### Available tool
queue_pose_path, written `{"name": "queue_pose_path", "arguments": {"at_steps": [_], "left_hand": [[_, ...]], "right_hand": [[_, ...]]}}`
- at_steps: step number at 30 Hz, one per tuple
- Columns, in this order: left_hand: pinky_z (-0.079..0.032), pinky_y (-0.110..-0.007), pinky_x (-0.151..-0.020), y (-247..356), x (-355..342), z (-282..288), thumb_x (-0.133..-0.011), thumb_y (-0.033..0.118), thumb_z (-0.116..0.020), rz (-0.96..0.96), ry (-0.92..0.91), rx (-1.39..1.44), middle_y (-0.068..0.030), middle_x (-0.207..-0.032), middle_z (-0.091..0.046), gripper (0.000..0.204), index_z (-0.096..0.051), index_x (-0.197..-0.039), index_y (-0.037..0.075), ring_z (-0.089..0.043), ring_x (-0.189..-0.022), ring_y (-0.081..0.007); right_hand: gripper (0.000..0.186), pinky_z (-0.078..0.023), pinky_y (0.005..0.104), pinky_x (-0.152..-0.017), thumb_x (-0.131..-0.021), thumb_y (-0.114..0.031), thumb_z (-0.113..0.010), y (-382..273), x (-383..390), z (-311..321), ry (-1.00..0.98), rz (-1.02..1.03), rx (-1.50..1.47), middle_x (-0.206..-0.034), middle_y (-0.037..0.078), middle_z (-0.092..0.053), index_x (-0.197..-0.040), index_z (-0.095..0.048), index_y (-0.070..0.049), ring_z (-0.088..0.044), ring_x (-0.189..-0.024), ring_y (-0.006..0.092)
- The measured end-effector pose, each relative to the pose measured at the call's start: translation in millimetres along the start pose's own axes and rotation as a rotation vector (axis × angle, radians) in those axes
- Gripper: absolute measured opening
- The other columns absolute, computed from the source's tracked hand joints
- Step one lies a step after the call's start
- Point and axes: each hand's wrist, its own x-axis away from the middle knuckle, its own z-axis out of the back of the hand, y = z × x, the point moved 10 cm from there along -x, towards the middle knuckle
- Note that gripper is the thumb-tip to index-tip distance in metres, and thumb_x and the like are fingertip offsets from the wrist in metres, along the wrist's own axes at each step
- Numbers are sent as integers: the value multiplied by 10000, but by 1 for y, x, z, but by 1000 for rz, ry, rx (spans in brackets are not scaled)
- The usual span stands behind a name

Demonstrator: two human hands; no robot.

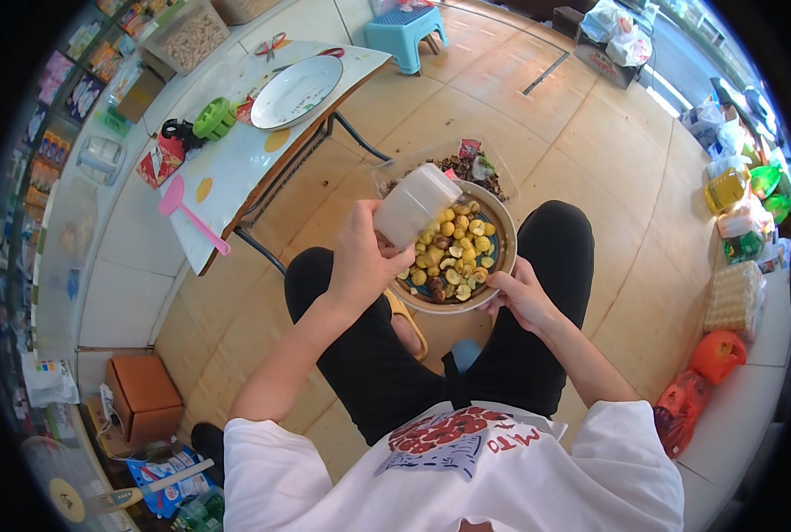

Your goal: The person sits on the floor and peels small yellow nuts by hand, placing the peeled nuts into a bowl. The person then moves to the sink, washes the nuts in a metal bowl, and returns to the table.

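My left hand (360,259) is wrapped round a translucent white plastic tub (411,206), tilted with its mouth toward the bowl. My right hand (521,294) grips the near right edge of a round bowl (508,222) between my knees. Yellow peeled chestnuts (455,251), some halved and a few with brown skin on, fill much of the bowl, and its dark blue inside shows between them. The tub hides the bowl's far left part. Behind the bowl, a clear tray (512,170) holds dark brown shells (466,167) and a red wrapper.
To the left stands a low table (262,146) with a white plate (296,92), scissors (276,43), a green plastic piece (214,119) and a pink spoon (191,215). A blue stool (406,35) is farther off. Bags and an oil bottle (726,191) line the right wall.
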Motion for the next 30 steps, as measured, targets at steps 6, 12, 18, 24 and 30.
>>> {"name": "queue_pose_path", "arguments": {"at_steps": [6,12,18,24,30], "left_hand": [[-556,-282,-644,5,7,-5,-680,103,-700,-148,-5,-219,-156,-1079,-459,539,-369,-1091,-4,-605,-837,-240],[-556,-288,-674,3,8,-5,-674,123,-732,-142,11,-169,-145,-1141,-452,587,-361,-1113,-1,-600,-888,-238],[-555,-299,-706,12,9,-2,-648,101,-768,-230,39,-176,-149,-1185,-443,637,-354,-1120,-3,-593,-938,-236],[-537,-315,-743,24,16,-8,-615,63,-761,-477,20,-401,-174,-1218,-434,644,-359,-1115,11,-555,-1006,-285],[-530,-284,-622,42,23,-13,-601,125,-753,-704,50,-574,-171,-1217,-457,610,-409,-1095,27,-593,-901,-277]], "right_hand": [[279,-505,217,-464,-803,-48,-486,1,-5,2,-23,41,7,-790,128,-613,-1062,-429,39,-614,-573,157],[298,-497,210,-468,-804,-60,-492,3,-7,8,1,69,-7,-747,127,-616,-1067,-402,50,-612,-566,140],[349,-500,213,-473,-804,-54,-489,1,-10,5,-22,101,-41,-799,128,-611,-1118,-370,41,-615,-582,145],[375,-502,223,-485,-804,-29,-487,2,-9,5,-23,90,-71,-856,133,-603,-1149,-353,31,-624,-611,166],[353,-509,221,-476,-804,-31,-496,2,-7,4,-24,87,-70,-875,122,-600,-1134,-379,18,-614,-602,160]]}}
